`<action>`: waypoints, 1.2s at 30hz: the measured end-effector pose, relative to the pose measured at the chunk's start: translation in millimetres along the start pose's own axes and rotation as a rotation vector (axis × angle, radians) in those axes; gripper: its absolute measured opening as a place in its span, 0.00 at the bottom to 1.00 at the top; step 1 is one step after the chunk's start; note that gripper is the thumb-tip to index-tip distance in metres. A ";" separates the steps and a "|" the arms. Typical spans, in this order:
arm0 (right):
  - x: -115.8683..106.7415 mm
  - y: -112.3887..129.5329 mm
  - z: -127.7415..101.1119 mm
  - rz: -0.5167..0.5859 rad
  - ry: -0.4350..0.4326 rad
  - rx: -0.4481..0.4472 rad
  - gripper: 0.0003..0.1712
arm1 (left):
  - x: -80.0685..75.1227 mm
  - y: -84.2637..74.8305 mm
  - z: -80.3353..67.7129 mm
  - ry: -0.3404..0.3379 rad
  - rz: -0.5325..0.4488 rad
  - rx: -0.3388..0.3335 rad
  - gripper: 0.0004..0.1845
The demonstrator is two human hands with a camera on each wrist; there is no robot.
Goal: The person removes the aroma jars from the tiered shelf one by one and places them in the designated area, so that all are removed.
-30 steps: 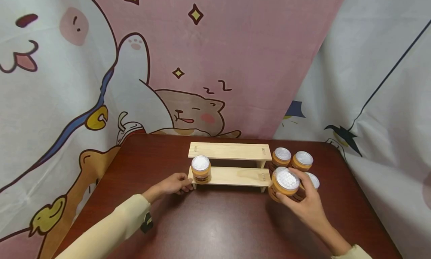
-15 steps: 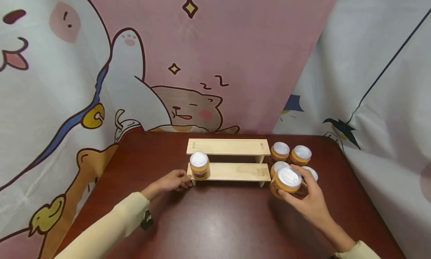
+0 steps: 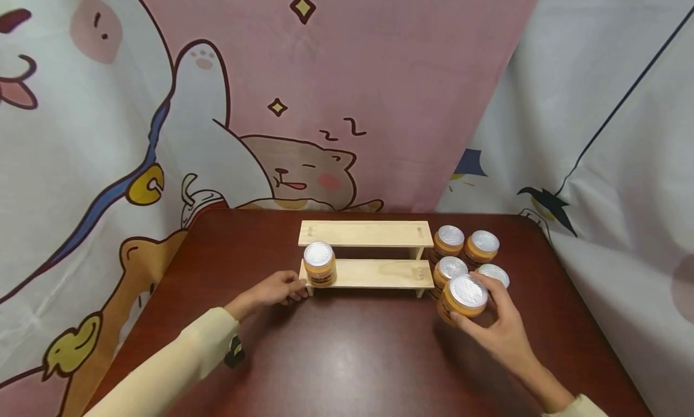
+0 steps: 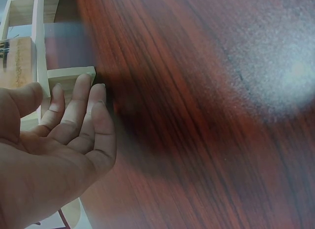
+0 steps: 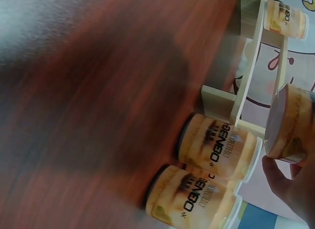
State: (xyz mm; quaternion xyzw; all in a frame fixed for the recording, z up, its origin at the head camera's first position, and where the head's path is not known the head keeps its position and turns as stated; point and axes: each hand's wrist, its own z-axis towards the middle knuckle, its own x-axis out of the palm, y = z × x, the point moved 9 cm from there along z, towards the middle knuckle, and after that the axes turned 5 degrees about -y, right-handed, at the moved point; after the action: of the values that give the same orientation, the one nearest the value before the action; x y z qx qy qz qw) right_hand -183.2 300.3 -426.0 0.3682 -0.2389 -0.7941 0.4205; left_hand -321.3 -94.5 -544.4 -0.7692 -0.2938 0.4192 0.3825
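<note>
The right hand (image 3: 501, 332) grips a lifted jar (image 3: 462, 297) near four clustered jars (image 3: 452, 266), right of the wooden rack (image 3: 374, 272). The left hand (image 3: 276, 288), fingers relaxed, seemingly touches the rack's left end, where one jar (image 3: 318, 263) stands.

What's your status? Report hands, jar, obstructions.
Left hand open, fingers against the rack end. Right hand grips a jar, lifted off the table. Lower shelf holds one jar at its left end; rest of it bare.

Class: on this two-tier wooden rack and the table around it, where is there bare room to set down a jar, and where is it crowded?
Free: the upper shelf, the lower shelf right of its one jar, and the table between both hands. Crowded: the jar cluster right of the rack.
</note>
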 end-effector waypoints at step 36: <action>19.4 -50.6 -36.2 -0.016 -0.042 0.129 0.48 | -2.2 -0.5 -1.0 -0.012 0.006 -0.025 0.15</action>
State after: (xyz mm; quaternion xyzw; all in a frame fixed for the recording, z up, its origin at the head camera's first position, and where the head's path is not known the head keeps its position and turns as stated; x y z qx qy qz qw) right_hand -186.9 308.4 -490.5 0.3797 -0.2952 -0.7880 0.3843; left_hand -321.6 -96.3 -542.7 -0.7723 -0.2990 0.4212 0.3698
